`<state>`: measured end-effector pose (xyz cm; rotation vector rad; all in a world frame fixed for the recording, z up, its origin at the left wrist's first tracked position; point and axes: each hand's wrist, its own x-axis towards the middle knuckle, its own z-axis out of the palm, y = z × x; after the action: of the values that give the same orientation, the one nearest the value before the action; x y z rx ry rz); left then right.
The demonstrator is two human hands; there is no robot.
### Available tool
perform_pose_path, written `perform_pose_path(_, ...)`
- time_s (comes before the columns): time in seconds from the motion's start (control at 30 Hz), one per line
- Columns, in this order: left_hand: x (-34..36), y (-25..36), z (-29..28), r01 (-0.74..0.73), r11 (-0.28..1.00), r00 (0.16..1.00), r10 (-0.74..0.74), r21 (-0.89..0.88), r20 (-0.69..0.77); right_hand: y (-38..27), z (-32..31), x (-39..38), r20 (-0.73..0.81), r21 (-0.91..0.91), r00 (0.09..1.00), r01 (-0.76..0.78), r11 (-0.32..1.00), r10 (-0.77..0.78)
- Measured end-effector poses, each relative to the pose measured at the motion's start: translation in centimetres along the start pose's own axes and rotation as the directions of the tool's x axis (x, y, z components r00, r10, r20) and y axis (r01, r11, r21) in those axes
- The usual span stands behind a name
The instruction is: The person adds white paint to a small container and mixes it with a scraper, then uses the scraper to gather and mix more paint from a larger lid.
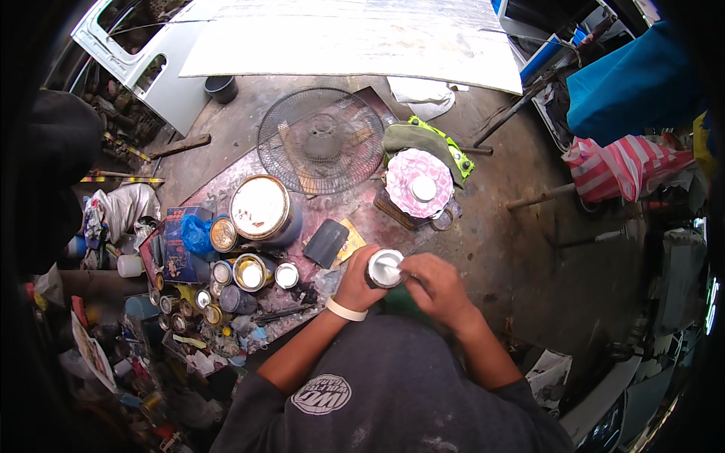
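My left hand [356, 284] is wrapped round a small open paint can [384, 280] just in front of my body. White paint coats the inside of the can. The fingers of my right hand [438, 288] pinch a thin white-coated stirrer [391, 267] whose end is inside the can; its held end is hidden by my fingers. Ahead of my left hand lie a dark flat pad [326, 242] and a yellow sheet [350, 240]. To its left stands a small can with a white top [286, 275].
A large paint tin [260, 208], several smaller cans [252, 272] and a blue bag [196, 235] crowd the left. Farther off lie a round fan grille [321, 140] and a pink frilled cover [420, 186]. A white panel [347, 41] spans the far side.
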<state>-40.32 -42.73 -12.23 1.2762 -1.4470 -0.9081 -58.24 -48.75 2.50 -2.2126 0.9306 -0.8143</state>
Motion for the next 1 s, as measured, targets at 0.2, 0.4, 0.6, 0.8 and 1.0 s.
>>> perform_pose_path(0.2,0.2,-0.1,0.0,-0.024,0.999,0.999,0.025,0.032,-0.023,0.9,-0.7,0.4,-0.016,-0.021,0.999,-0.051,0.998,0.05)
perform_pose_path(0.4,0.4,-0.6,0.3,-0.018,1.0,0.999,0.019,0.02,-0.03,0.9,-1.1,0.0,0.082,0.008,0.995,-0.059,0.998,0.058)
perform_pose_path(0.6,0.7,-0.7,0.8,-0.013,0.999,0.999,0.014,0.03,-0.049,1.1,-0.4,-0.1,0.092,0.089,0.995,-0.056,0.994,0.048)
perform_pose_path(0.8,0.6,-1.0,1.4,-0.015,0.999,0.999,0.017,0.048,-0.044,2.0,-0.2,0.5,0.037,0.025,0.999,-0.01,1.0,0.009)
perform_pose_path(1.0,-0.1,-5.1,2.8,0.072,0.992,0.995,-0.064,0.106,-0.077,3.8,0.4,0.1,0.069,0.033,0.989,-0.135,0.99,0.133)
